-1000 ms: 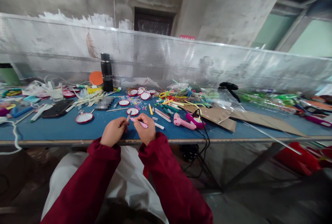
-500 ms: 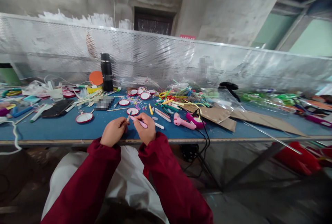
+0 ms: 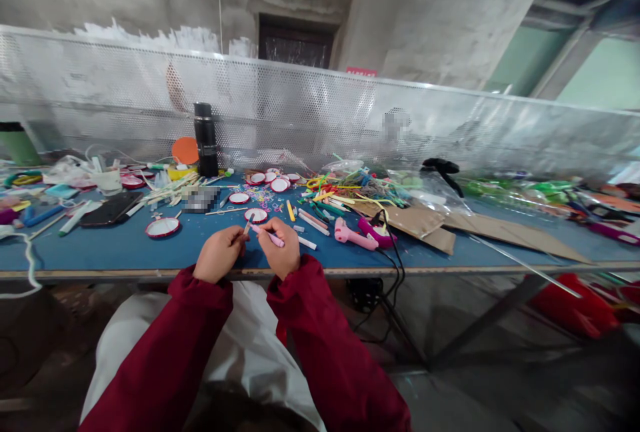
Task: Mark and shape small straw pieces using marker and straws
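Over the table's front edge, my left hand [image 3: 220, 253] is closed on a small thin stick [image 3: 247, 227], pale wood-coloured, with a dark grey upper end. My right hand [image 3: 281, 249] grips a lilac marker [image 3: 276, 240], its tip pointing left at the stick. Whether tip and stick touch is too small to tell. Just behind both hands lies a round white disc with a red rim [image 3: 259, 215]. A capless-looking white marker with a blue end [image 3: 307, 243] rests right of my right hand, near several other markers [image 3: 314, 221].
A pink glue gun [image 3: 355, 235] with dark cables lies to the right, beside flat cardboard [image 3: 410, 219]. Behind stand a black bottle [image 3: 205, 142] and a tangle of coloured cords [image 3: 345, 185]. A phone [image 3: 111, 209] and another red-rimmed disc [image 3: 163, 227] lie left on the blue tabletop [image 3: 100, 252].
The lilac marker's tip has shifted very slightly away from the stick. Both hands keep their hold and place, and everything else stays as it was.
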Available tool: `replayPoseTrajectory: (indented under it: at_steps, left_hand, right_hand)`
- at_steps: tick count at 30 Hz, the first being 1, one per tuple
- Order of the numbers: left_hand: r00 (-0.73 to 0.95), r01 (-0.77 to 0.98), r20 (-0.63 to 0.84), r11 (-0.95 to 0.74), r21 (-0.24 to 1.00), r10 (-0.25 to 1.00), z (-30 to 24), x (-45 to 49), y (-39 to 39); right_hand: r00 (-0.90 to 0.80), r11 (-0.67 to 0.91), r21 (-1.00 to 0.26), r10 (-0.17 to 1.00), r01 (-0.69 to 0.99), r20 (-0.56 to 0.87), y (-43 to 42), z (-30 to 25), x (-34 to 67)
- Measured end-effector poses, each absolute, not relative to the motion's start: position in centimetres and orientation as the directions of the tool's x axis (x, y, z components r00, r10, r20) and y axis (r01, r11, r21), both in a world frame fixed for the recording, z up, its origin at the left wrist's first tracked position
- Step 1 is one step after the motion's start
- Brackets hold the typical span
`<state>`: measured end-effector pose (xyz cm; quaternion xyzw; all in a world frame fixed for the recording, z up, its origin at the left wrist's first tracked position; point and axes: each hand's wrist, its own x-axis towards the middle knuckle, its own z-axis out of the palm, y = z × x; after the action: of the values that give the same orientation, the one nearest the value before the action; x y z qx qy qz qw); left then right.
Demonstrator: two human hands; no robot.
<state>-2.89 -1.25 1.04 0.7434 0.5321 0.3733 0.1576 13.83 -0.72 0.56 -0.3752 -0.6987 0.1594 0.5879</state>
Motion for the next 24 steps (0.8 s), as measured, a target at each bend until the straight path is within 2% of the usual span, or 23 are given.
replayPoseTrajectory:
  at_steps: [24]
  left_hand:
    - [0.161, 0.692, 0.384, -0.381, 0.613, 0.909, 1.34, -2.79, -1.42]
  right_hand:
    - [-0.036, 0.654, -0.678, 0.728, 0.337, 0.684, -0.66, 0.51, 13.81]
